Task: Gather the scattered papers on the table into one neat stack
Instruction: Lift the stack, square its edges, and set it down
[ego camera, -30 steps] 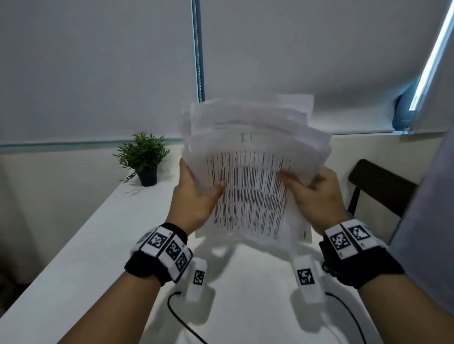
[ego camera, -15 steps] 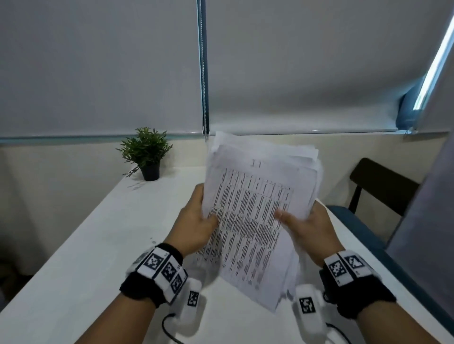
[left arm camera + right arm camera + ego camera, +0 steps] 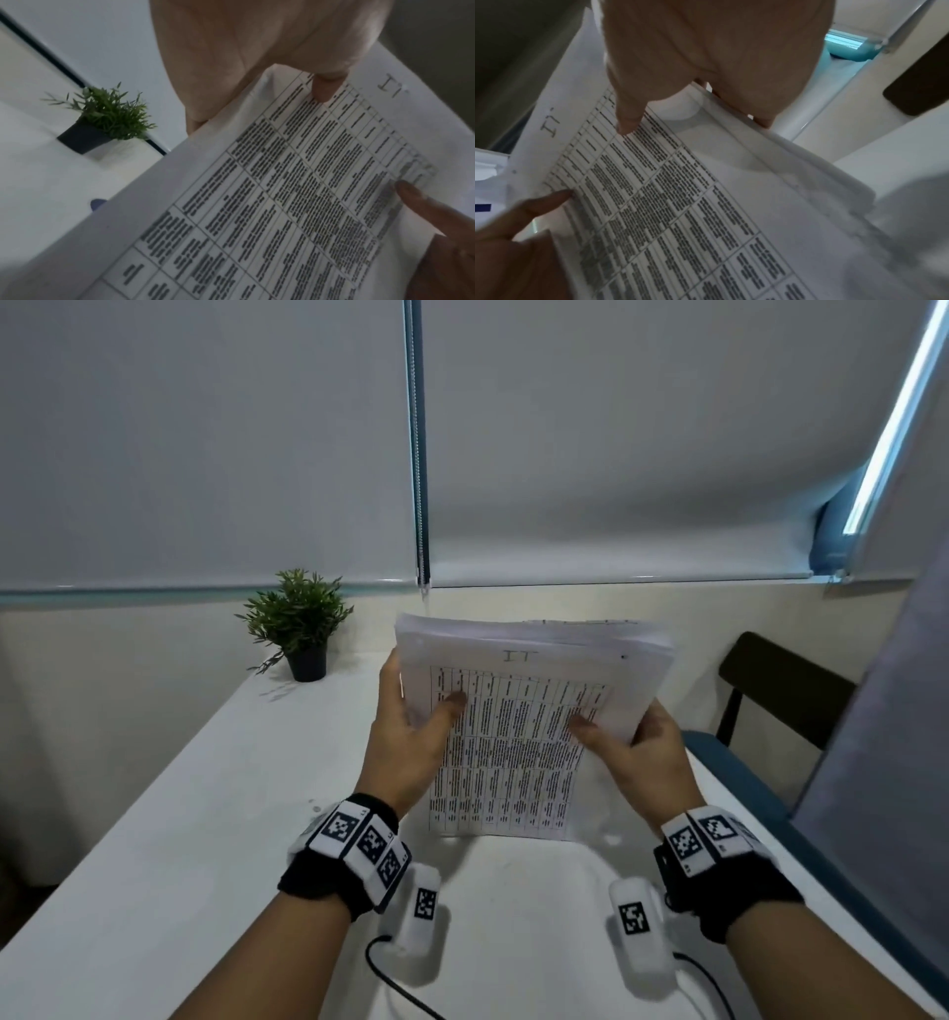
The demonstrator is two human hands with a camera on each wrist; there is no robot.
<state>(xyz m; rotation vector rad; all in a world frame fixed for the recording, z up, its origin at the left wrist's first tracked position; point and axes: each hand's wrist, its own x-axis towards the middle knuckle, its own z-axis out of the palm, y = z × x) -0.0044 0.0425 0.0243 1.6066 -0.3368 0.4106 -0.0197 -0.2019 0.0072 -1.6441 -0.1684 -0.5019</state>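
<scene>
Right across the lower half of the head view runs the white table [image 3: 154, 865], its far end meeting the wall beneath two grey roller blinds [image 3: 205, 444] that fill the whole top of the frame. At the right edge a dark chair [image 3: 780, 690] stands beside the table. Near the middle of the frame, the stack of papers [image 3: 518, 737] is held up off the tabletop, tilted so its printed grid faces the person, the top edges nearly flush though a few sheets at the back look slightly offset. From here I cannot tell whether the bottom edge touches the table or hangs just above it. The left hand [image 3: 411, 742] grasps the stack's left side, thumb [image 3: 326, 87] pressed on the front sheet and fingers wrapped behind. The right hand [image 3: 637, 752] grips the right side the same way, thumb [image 3: 628, 119] lying on the printed table and fingers curled around the back edge. Both wrists carry black bands with square black-and-white markers [image 3: 359, 834], and white camera pods [image 3: 423, 906] hang under them with black cables trailing to the bottom edge. In the left middle of the frame, a small green plant in a black pot [image 3: 303, 629] sits at the table's far end against the wall, well apart from the papers.
</scene>
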